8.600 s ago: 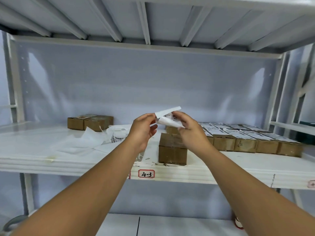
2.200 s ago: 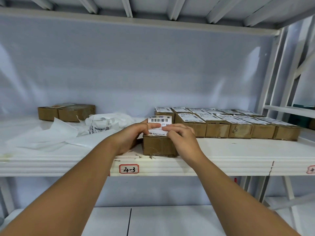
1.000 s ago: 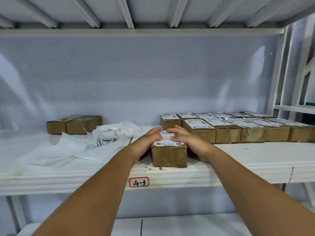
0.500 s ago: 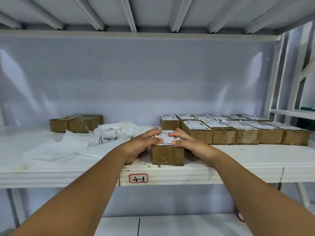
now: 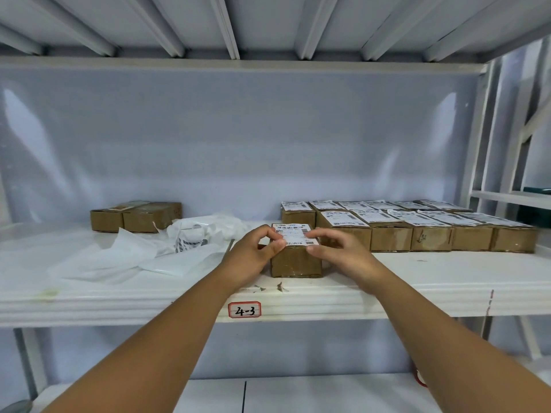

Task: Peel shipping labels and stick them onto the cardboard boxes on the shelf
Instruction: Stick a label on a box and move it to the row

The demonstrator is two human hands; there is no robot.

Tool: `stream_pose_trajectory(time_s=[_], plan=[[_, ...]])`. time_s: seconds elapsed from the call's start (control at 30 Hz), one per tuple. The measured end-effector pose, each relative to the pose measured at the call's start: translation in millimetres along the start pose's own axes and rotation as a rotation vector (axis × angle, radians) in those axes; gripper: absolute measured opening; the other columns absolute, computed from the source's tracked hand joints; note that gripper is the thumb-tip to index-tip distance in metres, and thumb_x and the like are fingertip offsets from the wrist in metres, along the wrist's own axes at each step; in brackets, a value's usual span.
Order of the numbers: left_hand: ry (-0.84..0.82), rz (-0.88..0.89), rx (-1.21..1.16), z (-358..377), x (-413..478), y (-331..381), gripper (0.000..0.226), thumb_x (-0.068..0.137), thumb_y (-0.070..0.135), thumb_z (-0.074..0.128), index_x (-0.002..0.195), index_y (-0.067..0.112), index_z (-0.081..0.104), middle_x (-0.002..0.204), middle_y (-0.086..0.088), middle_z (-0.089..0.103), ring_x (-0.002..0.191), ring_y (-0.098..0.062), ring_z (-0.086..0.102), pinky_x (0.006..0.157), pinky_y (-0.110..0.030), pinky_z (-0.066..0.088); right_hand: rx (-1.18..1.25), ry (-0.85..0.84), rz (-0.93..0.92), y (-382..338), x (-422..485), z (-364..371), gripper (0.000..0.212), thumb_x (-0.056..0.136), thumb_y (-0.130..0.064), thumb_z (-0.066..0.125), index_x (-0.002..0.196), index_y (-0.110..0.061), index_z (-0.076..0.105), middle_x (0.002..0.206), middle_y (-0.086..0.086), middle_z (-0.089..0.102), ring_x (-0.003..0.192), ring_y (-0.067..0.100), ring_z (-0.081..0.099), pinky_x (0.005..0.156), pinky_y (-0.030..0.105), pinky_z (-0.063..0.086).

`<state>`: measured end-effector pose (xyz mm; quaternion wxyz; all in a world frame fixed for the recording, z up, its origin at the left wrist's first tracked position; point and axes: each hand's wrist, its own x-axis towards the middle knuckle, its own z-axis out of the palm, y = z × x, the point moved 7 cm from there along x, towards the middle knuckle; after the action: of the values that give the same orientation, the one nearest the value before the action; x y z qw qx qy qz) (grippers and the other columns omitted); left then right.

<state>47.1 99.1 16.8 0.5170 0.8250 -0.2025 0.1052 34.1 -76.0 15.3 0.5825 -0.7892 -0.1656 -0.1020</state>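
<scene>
On the near edge of the white shelf (image 5: 417, 281), just above a red-framed tag (image 5: 244, 310) reading "4-3", a small brown cardboard box (image 5: 295, 263) is standing alone. A white shipping label (image 5: 293, 234) is lying flat across its top, showing a barcode along the far side and small print below; the box's near face is showing scuffs and a strip of clear tape.

The left hand (image 5: 253, 251) is resting against the box's left side, its fingers curling in so that the thumb and fingertips are meeting at the label's left edge. Whether they are pinching that edge or only pressing it is not clear. The right hand (image 5: 337, 248) is hovering at the box's right side with fingers loosely curled and thumb spread, the index fingertip touching the label's right edge and nothing being held.

To the right and further back, two rows of labelled boxes (image 5: 432, 236) are sitting packed side by side. To the left, crumpled white backing sheets (image 5: 134, 254) are lying in a loose pile, and beyond them at the far left two plain boxes (image 5: 137, 217) are standing together.
</scene>
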Motion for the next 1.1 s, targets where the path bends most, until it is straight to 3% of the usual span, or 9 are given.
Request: stream_pose_trajectory(time_s=[0.07, 0.17, 0.23, 0.37, 0.47, 0.53, 0.7, 0.9, 1.1], plan=[[-0.004, -0.005, 0.056, 6.7, 3.0, 2.9, 0.021, 0.087, 0.044, 0.061, 0.1, 0.029, 0.055, 0.115, 0.003, 0.062, 0.089, -0.018, 0.064, 0.083, -0.037, 0.054, -0.077, 0.152, -0.029, 2.6, 0.0, -10.8, 0.02, 0.08, -0.026, 0.074, 0.098, -0.029, 0.069, 0.1, -0.003, 0.065, 0.091, 0.012, 0.063, 0.086, 0.035, 0.054], [-0.01, 0.006, 0.257, 18.0, 10.8, 7.6, 0.04, 0.083, 0.034, 0.069, 0.115, 0.024, 0.047, 0.122, 0.003, 0.056, 0.095, -0.013, 0.057, 0.071, -0.012, 0.042, -0.221, 0.275, -0.057, 2.9, -0.3, -18.0, 0.014, 0.085, -0.021, 0.069, 0.098, -0.024, 0.067, 0.086, -0.003, 0.062, 0.077, 0.012, 0.058, 0.071, 0.02, 0.047], [0.023, 0.027, 0.318, 24.1, 18.9, 8.7, 0.041, 0.084, 0.027, 0.069, 0.117, 0.021, 0.046, 0.126, -0.002, 0.054, 0.097, -0.016, 0.054, 0.077, -0.018, 0.039, -0.361, 0.329, -0.104, -0.9, 0.8, -21.1, 0.017, 0.089, -0.014, 0.062, 0.103, -0.021, 0.067, 0.082, -0.003, 0.058, 0.076, 0.013, 0.055, 0.064, 0.017, 0.038], [0.095, 0.056, 0.413, 33.0, 35.5, 7.0, 0.044, 0.087, 0.021, 0.064, 0.126, 0.014, 0.046, 0.134, -0.01, 0.046, 0.115, -0.022, 0.048, 0.091, -0.022, 0.033, -0.857, 0.378, -0.192, -7.6, 3.4, -15.2, 0.036, 0.091, -0.007, 0.051, 0.123, -0.018, 0.062, 0.109, 0.008, 0.053, 0.103, 0.025, 0.052, 0.082, 0.025, 0.039], [0.084, 0.046, 0.493, 39.8, 42.2, 3.4, 0.053, 0.091, 0.015, 0.057, 0.138, 0.013, 0.034, 0.139, -0.013, 0.039, 0.122, -0.026, 0.044, 0.097, -0.025, 0.033, -1.244, 0.449, -0.308, -14.2, 8.1, -6.2, 0.026, 0.074, -0.009, 0.069, 0.099, -0.016, 0.073, 0.093, 0.008, 0.054, 0.091, 0.029, 0.053, 0.066, 0.034, 0.045], [0.088, 0.053, 0.537, 41.8, 44.8, 2.1, 0.054, 0.089, 0.006, 0.053, 0.137, 0.013, 0.028, 0.13, -0.017, 0.044, 0.114, -0.03, 0.05, 0.089, -0.028, 0.038, -1.369, 0.452, -0.294, -16.5, 14.5, -6.8, 0.019, 0.071, -0.013, 0.073, 0.089, -0.016, 0.072, 0.092, 0.007, 0.056, 0.09, 0.029, 0.053, 0.069, 0.036, 0.046], [0.108, 0.03, 0.458, 36.3, 45.8, 0.0, 0.029, 0.088, 0.004, 0.051, 0.115, 0.008, 0.041, 0.115, -0.009, 0.059, 0.102, -0.024, 0.056, 0.068, -0.018, 0.033, -1.348, 0.371, -0.206, -7.8, 20.6, -11.8, 0.032, 0.092, -0.018, 0.045, 0.12, -0.012, 0.059, 0.123, 0.006, 0.048, 0.119, 0.029, 0.035, 0.096, 0.038, 0.032], [-0.025, -0.145, 0.257, 38.8, 48.6, -14.2, 0.056, 0.085, 0.021, 0.062, 0.136, 0.022, 0.039, 0.128, 0.0, 0.057, 0.112, -0.018, 0.055, 0.089, -0.026, 0.043, -1.293, 0.315, -0.143, -8.2, 14.5, -12.1, 0.042, 0.091, -0.028, 0.044, 0.129, -0.013, 0.052, 0.13, 0.004, 0.041, 0.126, 0.028, 0.026, 0.1, 0.038, 0.028], [-0.086, -0.143, 0.165, 46.2, 47.6, -13.7, 0.076, 0.085, 0.021, 0.062, 0.147, 0.028, 0.018, 0.139, 0.002, 0.049, 0.11, -0.014, 0.051, 0.084, -0.024, 0.036, -1.219, 0.3, -0.094, -4.0, 13.1, -13.2, 0.044, 0.089, -0.029, 0.047, 0.13, -0.013, 0.048, 0.131, 0.006, 0.034, 0.125, 0.029, 0.026, 0.098, 0.038, 0.03]])
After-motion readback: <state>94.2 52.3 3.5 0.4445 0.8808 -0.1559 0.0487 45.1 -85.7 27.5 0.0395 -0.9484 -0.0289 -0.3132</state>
